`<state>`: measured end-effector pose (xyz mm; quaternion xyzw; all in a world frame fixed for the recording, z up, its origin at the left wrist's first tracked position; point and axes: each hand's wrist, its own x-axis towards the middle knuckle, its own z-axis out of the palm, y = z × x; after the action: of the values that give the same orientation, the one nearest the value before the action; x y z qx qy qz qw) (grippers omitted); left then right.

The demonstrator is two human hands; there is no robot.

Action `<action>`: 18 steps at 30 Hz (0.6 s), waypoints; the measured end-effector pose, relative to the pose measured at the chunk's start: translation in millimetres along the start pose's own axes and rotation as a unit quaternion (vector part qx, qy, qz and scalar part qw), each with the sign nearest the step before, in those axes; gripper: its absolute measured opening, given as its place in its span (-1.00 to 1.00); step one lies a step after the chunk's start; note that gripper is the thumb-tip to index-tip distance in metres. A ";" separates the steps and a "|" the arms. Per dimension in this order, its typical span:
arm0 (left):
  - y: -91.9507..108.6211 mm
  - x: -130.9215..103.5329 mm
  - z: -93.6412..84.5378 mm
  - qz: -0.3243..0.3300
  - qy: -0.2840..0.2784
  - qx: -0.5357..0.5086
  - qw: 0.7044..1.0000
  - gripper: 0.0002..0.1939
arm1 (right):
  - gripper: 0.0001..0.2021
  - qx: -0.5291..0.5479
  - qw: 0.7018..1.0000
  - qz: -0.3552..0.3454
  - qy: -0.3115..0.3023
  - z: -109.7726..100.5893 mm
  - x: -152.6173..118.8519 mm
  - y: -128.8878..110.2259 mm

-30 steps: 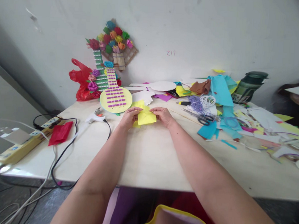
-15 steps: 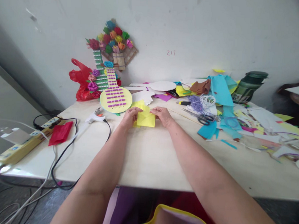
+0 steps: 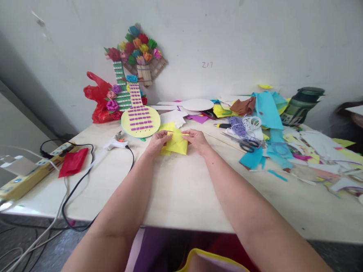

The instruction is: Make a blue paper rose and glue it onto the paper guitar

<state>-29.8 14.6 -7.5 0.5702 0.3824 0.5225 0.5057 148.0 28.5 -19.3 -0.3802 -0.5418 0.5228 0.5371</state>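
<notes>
Between my hands is a folded piece of yellow crepe-like paper (image 3: 177,144), held just above the table. My left hand (image 3: 159,141) pinches its left edge, thumb on top. The fingers of my right hand (image 3: 196,140) are closed on its upper right corner. More yellow paper (image 3: 169,126) lies behind and under the folded piece. Close to my left hand, a round pale-yellow board (image 3: 140,121) with rows of purple strips and a long neck leans at the back.
A hot glue gun (image 3: 116,143), a red packet (image 3: 73,162) and a power strip (image 3: 33,174) with cables lie left. Scissors (image 3: 248,145), purple yarn (image 3: 239,127), blue paper (image 3: 267,110) and scraps cover the right. A dark green bottle (image 3: 303,106) stands far right; paper flowers (image 3: 139,45) rise behind.
The top flap of the yellow paper has come down, so its upper edge now runs straight between my fingers. Both hands stay in nearly the same place.
</notes>
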 end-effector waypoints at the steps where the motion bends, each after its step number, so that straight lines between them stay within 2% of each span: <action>1: 0.0 -0.1 0.0 -0.001 0.001 0.004 1.000 -0.68 | -0.79 -0.002 1.000 0.000 0.001 0.0 -0.3 -0.4; 9: -0.5 0.3 0.6 0.027 0.044 0.060 0.997 -0.66 | -0.83 -0.018 1.000 0.005 0.008 1.0 -1.5 -2.2; 15: -2.5 2.9 1.0 0.010 0.063 0.054 0.996 -0.56 | -0.78 -0.021 1.000 0.013 0.000 1.7 -2.2 -2.5; 18: -1.2 1.8 1.7 0.014 0.076 0.060 0.995 -0.59 | -0.76 -0.010 1.000 0.023 -0.007 1.9 -2.8 -3.1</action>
<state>-27.7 16.2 -8.2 0.5632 0.4428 0.5472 0.4327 147.0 25.0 -16.6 -0.3944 -0.5421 0.5324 0.5168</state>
